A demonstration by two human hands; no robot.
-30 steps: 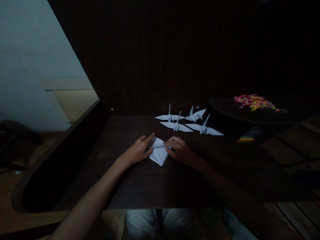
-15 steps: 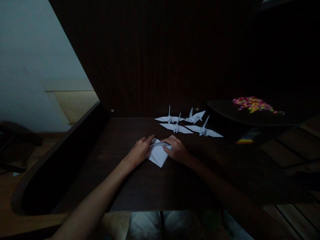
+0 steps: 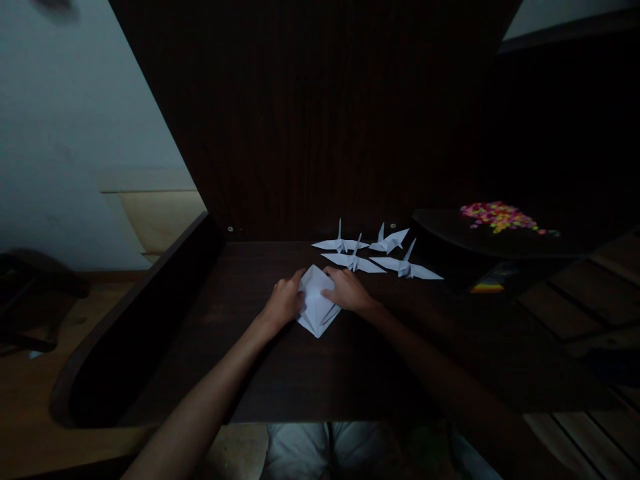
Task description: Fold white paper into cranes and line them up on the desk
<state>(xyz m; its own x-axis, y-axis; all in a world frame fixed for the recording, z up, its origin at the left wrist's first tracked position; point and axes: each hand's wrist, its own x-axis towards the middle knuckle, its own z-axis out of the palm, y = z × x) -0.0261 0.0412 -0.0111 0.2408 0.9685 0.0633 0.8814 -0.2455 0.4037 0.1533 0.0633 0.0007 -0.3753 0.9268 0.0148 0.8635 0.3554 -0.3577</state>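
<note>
A sheet of white folded paper (image 3: 316, 308) lies on the dark desk in a diamond shape, one point toward me and one away, with creases and layered edges showing. My left hand (image 3: 284, 301) grips its left edge, thumb on the near side. On the opposite edge, my right hand (image 3: 349, 291) holds the paper, its thumb lying over the top face. Just beyond the hands sit several white paper cranes, among them a front-right crane (image 3: 406, 267) and a back-left crane (image 3: 340, 245), wings spread.
Small colourful pieces (image 3: 500, 217) are heaped on a dark rounded shelf (image 3: 440, 227) to the right. A raised side panel (image 3: 135, 327) bounds the desk (image 3: 200, 373) on the left, and a tall dark board (image 3: 310, 120) rises behind the cranes.
The paper's upper flap, earlier folded across under my fingers, now stands opened away from me, making a longer diamond. Both hands stay at its sides. The camera view has shifted slightly.
</note>
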